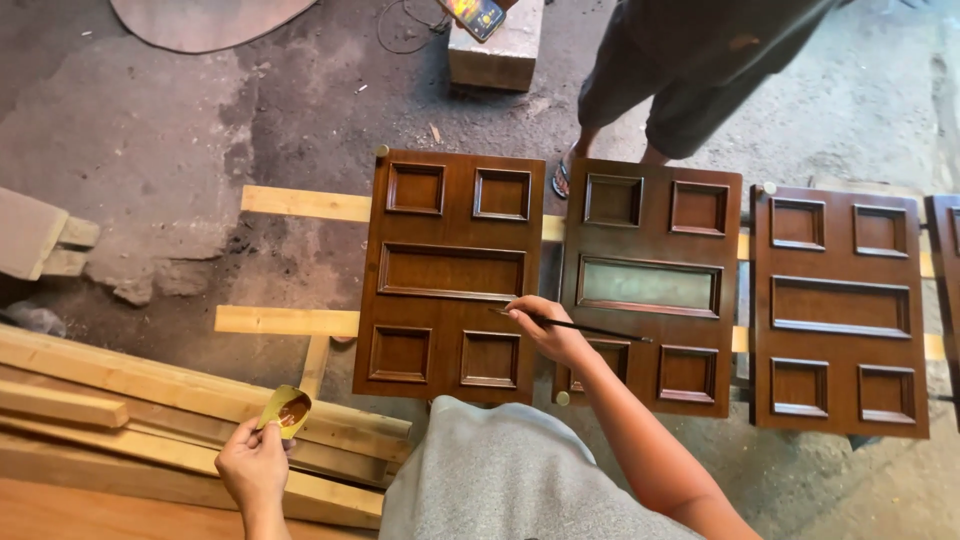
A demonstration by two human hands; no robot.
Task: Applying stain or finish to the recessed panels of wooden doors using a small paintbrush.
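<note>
Fingers of the left hand are closed around a small yellow cup, near the left door panel; a thin brush is pinched by the right hand at that panel's right edge; another person's feet are seen beyond it.

This looks like a woodwork shop, a rough place where people make and paint things from wood. The floor is bare grey concrete, stained and dusty, with dark patches. Brown wooden door panels with sunken squares lie in a row on pale wooden slats set across the floor. Long planks are stacked at the lower left. One hand holds a thin brush at the edge of a panel, and the other hand holds a small yellow cup of brown stain. A block of wood sits at the top, and another person stands near the panels.
</note>
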